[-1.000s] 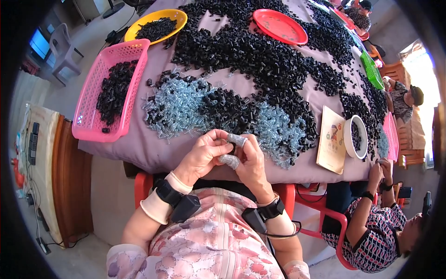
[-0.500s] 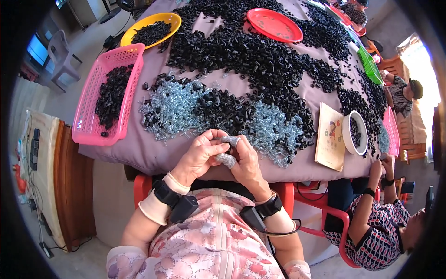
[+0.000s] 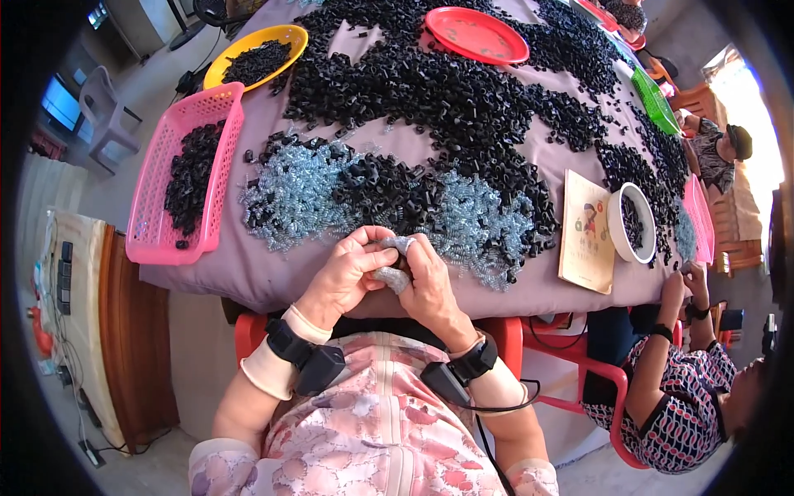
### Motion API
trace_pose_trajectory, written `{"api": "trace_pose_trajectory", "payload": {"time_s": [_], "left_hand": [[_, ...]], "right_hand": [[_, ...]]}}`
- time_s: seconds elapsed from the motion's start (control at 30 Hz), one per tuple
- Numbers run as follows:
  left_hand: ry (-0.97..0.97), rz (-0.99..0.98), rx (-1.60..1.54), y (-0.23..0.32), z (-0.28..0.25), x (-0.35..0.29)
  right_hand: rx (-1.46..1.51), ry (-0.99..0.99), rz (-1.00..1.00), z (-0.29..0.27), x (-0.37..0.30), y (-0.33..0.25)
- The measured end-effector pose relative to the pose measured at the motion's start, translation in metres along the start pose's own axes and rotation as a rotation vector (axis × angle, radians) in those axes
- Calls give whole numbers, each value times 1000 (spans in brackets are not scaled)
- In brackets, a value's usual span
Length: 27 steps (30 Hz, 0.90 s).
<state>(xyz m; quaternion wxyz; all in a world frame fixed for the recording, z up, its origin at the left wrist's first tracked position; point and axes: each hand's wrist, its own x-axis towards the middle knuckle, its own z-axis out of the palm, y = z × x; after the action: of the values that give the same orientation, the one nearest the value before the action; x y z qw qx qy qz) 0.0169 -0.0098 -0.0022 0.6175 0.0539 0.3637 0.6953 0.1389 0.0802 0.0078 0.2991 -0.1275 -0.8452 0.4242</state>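
Observation:
My left hand [image 3: 349, 269] and my right hand [image 3: 426, 285] meet at the table's near edge, fingertips pinched together. Grey coverings wrap some of the fingertips. Between the fingers shows a small black plastic part [image 3: 402, 262], mostly hidden by them. Just beyond my hands lies a heap of small black plastic parts [image 3: 382, 192]. It is flanked by a pile of silvery-blue coil springs [image 3: 299, 194] on the left and more springs [image 3: 480, 223] on the right.
A pink basket [image 3: 136, 236] and a yellow plate [image 3: 299, 48], both with black parts, stand left. A red plate [image 3: 475, 33] lies farther back. Right are a booklet [image 3: 583, 248], a white bowl [image 3: 645, 248] and a green basket [image 3: 657, 103]. A co-worker [image 3: 678, 397] sits at the right.
My hands stay pinched together, with small finger movements. The view has shifted slightly, moving most table things a little left. The co-worker's hands have moved a little.

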Motion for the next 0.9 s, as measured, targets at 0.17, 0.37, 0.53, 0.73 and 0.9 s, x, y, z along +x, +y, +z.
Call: {"api": "trace_pose_trajectory", "payload": {"time_s": [0.17,0.37,0.53,0.73,0.9], "left_hand": [[-91,22,-20,-2,-5,3],[-17,9,-57,-3,-1,1],[-40,8,-94,-2,-2,0],[-63,8,-96,-1,0,0],[-52,-14,-118,-1,-5,3]], "right_hand": [[58,17,74,0,-1,1],[144,30,154,0,1,-3],[181,45,142,4,2,0],[161,-94,218,-13,13,-9],[177,-92,187,-10,15,-11]]}}
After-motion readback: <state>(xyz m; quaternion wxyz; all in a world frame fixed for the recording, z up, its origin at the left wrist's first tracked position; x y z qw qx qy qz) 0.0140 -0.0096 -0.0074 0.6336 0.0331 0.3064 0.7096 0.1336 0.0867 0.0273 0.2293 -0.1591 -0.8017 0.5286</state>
